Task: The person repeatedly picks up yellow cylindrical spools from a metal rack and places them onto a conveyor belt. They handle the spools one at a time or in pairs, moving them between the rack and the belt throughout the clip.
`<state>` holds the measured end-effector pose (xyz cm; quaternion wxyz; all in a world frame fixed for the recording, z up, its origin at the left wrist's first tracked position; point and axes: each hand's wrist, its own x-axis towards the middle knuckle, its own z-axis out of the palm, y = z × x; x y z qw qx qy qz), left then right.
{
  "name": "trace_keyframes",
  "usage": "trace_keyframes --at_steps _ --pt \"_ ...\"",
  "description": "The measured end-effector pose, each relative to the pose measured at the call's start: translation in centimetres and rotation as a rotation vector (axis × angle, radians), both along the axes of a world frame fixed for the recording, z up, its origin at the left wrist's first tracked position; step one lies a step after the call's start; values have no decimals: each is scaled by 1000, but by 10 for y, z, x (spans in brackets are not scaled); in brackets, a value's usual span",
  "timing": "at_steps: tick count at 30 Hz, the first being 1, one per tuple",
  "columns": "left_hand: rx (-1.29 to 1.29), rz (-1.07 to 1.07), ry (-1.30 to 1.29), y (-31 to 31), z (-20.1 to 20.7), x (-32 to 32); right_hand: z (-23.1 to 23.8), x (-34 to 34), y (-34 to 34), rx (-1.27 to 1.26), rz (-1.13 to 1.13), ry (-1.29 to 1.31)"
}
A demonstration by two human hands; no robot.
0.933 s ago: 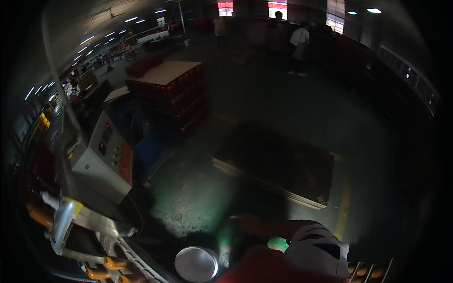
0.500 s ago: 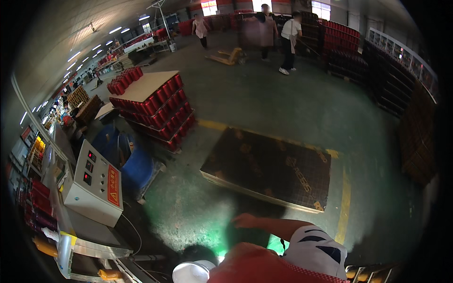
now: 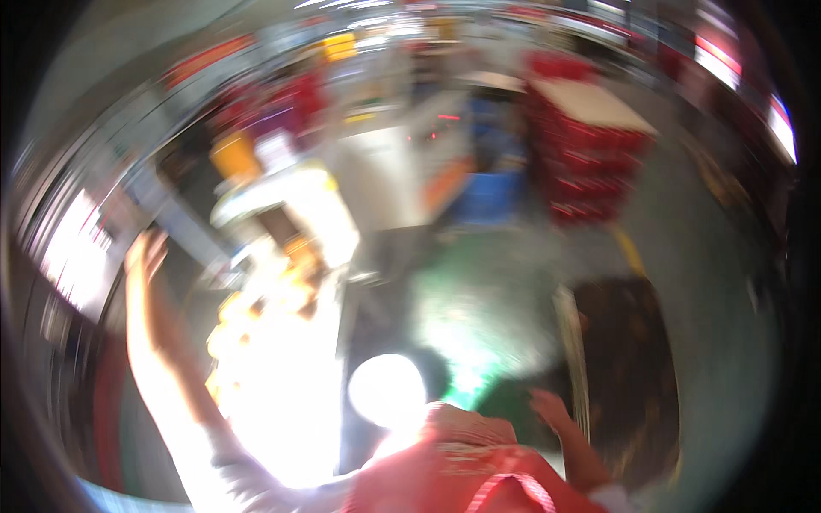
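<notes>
My left hand is stretched far out to the left, beyond a brightly lit work line with several orange pieces. Its fingers look apart and no object shows in them. My right hand hangs low at my right side, near the edge of a stack of dark boards on the floor. Though blurred, its fingers seem loose and hold nothing I can see. A white round bucket-like thing, glaring with light, is just in front of my red apron.
A grey control box with red displays stands ahead, beside a blue drum. Red cylinders are stacked in layers under a pale board to its right. Green floor lies between the work line and the dark boards.
My view has swung sharply left, so the control box and red stack now appear farther right. My left arm has come into view, reaching out. The picture is now smeared.
</notes>
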<state>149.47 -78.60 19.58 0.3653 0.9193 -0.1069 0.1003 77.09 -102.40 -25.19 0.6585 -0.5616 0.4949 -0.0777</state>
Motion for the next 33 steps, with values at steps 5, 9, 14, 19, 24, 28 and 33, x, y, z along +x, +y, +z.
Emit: trace_keyframes --at_steps 5,9,14,19,24,28,33 --pt "-81 387 -94 95 83 142 -103 -25 74 105 175 100" --pt "-138 328 -21 185 132 194 -159 9 70 150 198 -146" --pt "-13 181 -11 210 55 214 -46 74 82 351 -9 -227" --pt "33 47 229 123 -108 213 -26 74 57 179 137 -45" --pt "42 -213 462 -11 -176 200 -52 147 94 109 204 33" --pt "-2 -381 782 -63 -217 83 -56 164 103 -45 304 93" --pt "75 -545 1427 -102 -280 -163 -36 154 138 11 230 -137"
